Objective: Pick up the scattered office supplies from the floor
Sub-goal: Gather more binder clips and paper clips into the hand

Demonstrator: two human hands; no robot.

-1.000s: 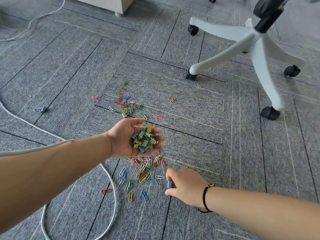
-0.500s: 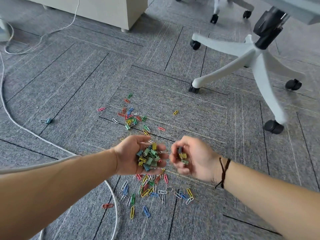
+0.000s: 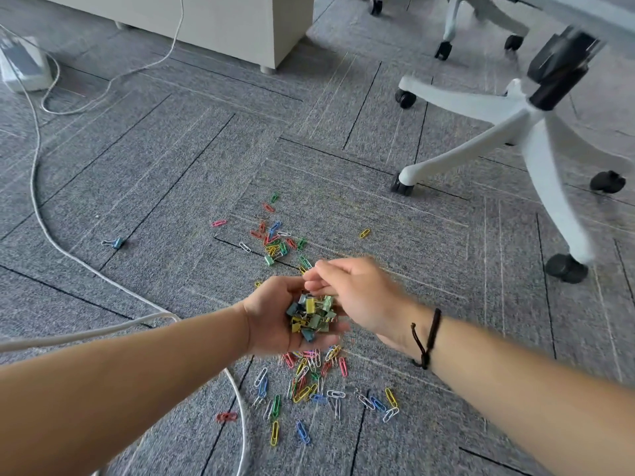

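Observation:
My left hand [image 3: 271, 321] is palm up and cupped around a heap of small coloured binder clips [image 3: 311, 316]. Directly over that heap, my right hand [image 3: 364, 297] reaches in from the right, its fingers stretched out across my left fingertips and nothing visible in them. Several coloured paper clips [image 3: 309, 383] lie on the grey carpet just below my hands. A second scatter of paper clips [image 3: 275, 242] lies farther away, with a green binder clip [image 3: 269, 260] in it. A lone blue binder clip [image 3: 117, 242] sits off to the left.
A white cable [image 3: 37, 201] curves across the carpet on the left and passes under my left arm. A white office chair base [image 3: 536, 132] with black castors stands at the right. A pale cabinet [image 3: 233, 22] and a white box [image 3: 20, 63] are at the back.
My right hand rose from the floor with picked-up clips, moved over my left palm, and now its fingers are stretched out above the heap. The view tilted upward.

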